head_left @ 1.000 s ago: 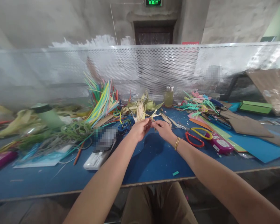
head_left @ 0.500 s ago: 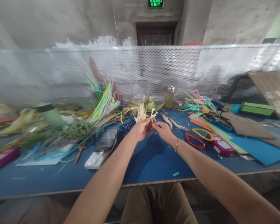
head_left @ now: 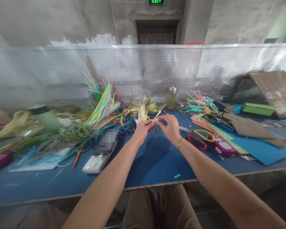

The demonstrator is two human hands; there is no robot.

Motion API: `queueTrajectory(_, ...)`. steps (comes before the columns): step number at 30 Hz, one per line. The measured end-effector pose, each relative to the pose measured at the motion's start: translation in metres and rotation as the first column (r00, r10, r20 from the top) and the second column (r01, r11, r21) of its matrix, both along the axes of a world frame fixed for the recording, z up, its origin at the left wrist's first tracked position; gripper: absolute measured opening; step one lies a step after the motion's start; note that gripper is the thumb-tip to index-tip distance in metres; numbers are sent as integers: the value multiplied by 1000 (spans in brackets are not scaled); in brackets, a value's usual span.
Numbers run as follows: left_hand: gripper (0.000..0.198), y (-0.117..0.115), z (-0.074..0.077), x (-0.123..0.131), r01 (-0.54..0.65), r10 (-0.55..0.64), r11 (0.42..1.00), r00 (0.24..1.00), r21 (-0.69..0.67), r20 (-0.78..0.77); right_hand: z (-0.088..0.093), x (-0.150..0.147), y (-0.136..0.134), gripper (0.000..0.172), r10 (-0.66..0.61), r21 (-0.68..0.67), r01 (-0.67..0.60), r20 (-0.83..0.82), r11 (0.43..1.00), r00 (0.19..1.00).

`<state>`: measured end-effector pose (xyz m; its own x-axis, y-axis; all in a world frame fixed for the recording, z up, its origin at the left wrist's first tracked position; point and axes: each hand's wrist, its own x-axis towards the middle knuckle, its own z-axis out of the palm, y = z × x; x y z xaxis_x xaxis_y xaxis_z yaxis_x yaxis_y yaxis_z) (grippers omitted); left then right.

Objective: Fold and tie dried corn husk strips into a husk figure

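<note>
My left hand (head_left: 143,129) is closed on a bundle of pale, dried corn husk (head_left: 142,112), pinching its gathered end while loose strips fan out above the fingers. My right hand (head_left: 169,126), with a gold bracelet at the wrist, pinches at the same husk where a thin strip sticks out; its fingertips almost meet those of the left. A short end of husk hangs below the fingers. Greenish husks (head_left: 152,106) lie behind the hands. Scissors (head_left: 197,138) with one red and one yellow handle rest just right of my right hand.
Left of my hands lie a pixelated phone on a white box (head_left: 92,164), blue string (head_left: 126,128), colourful strips (head_left: 102,105) and a green bottle (head_left: 47,117). A jar (head_left: 171,98) stands behind. Rightward are a purple box (head_left: 222,147), blue paper (head_left: 264,149) and cardboard (head_left: 250,125).
My right hand has turned and lifted, its fingers now arched over the husk. My left hand's fingers have rolled over the bundle. The whole view has shifted slightly.
</note>
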<state>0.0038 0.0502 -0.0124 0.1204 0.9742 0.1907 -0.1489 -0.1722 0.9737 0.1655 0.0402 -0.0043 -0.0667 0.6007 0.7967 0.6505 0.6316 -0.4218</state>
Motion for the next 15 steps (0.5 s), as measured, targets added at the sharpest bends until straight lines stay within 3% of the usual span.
queueTrajectory(4,21,-3,2,1,31,-31,1000,999,6,-18,4,5,2,16,33,-42,-32,44,999,998)
queueTrajectory(8,24,-6,6,2,13,-13,1000,1000,-1,-28,0,1,8,14,-19,-71,14,-64,997,998)
queueTrajectory(11,25,-6,5,4,-3,3,1000,1000,4,6,-5,-4,12,13,-82,-186,52,-157,981,984)
queueTrajectory(15,20,-7,5,5,-11,12,999,999,38,-33,-4,-6,11,14,-56,-297,-18,-241,955,969)
